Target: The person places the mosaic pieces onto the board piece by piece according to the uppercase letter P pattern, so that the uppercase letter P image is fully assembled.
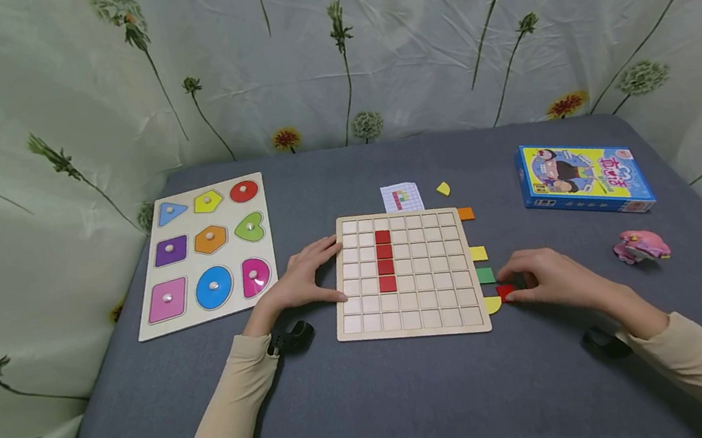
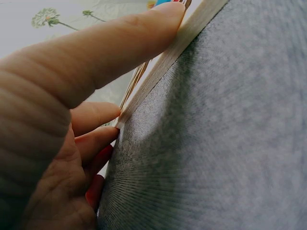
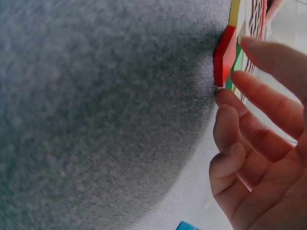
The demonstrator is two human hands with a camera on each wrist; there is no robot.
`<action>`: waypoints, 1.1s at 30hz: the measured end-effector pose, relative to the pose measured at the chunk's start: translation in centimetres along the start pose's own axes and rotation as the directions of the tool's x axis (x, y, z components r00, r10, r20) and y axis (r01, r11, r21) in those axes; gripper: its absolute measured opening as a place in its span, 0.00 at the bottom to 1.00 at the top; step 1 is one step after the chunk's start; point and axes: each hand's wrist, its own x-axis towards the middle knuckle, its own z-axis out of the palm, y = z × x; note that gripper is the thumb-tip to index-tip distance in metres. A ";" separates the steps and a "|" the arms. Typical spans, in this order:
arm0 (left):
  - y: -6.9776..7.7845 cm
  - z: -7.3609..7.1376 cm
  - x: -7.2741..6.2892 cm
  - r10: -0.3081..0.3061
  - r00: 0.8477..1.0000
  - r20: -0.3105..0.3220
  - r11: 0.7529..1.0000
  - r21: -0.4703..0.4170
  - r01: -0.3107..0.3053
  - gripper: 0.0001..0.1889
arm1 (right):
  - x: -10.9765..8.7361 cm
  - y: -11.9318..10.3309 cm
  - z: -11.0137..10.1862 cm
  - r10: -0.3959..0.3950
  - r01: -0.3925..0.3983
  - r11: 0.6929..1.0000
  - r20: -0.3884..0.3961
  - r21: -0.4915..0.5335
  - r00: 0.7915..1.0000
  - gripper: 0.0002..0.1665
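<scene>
A square wooden grid board (image 1: 441,318) lies on the table with a column of red tiles (image 1: 385,266) in its cells. Along the board's left edge rests my left hand (image 1: 298,275), its thumb and fingers spread apart and touching the rim; the left wrist view shows the thumb (image 2: 120,45) against the wooden edge. Right of the board, the thumb and index finger of my right hand (image 1: 551,277) pinch a loose red tile (image 3: 226,57) at its edges, low at the tabletop. Beside it lie a green tile (image 1: 485,276), yellow pieces (image 1: 493,304) and an orange tile (image 1: 466,214).
A shape puzzle board (image 1: 194,254) with knobbed pieces lies at the left. Behind the grid board are a small pattern card (image 1: 409,187) and a yellow wedge (image 1: 443,189). A blue-yellow box (image 1: 584,177) and a pink crumpled-looking object (image 1: 641,245) sit at the right.
</scene>
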 end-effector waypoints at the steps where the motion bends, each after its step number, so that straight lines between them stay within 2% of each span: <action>1: 0.0 0.0 0.0 -0.002 1.000 0.000 1.000 0.000 0.002 0.49 | 0.0 0.0 0.0 -0.001 0.001 1.000 0.007 0.003 1.000 0.15; 18: 0.2 -0.1 -0.1 0.002 1.000 0.002 1.000 0.006 -0.002 0.49 | -0.1 0.2 0.4 -0.021 0.020 0.999 -0.012 -0.042 1.000 0.12; 26: 0.2 0.0 0.0 -0.004 1.000 0.003 1.000 0.005 0.004 0.48 | -0.3 -0.1 0.1 0.015 -0.015 0.997 -0.008 -0.075 1.000 0.13; 33: 0.2 0.0 0.0 -0.007 1.000 0.001 1.000 0.005 0.007 0.48 | -0.1 -0.3 0.0 -0.014 0.012 0.997 -0.029 -0.077 0.999 0.13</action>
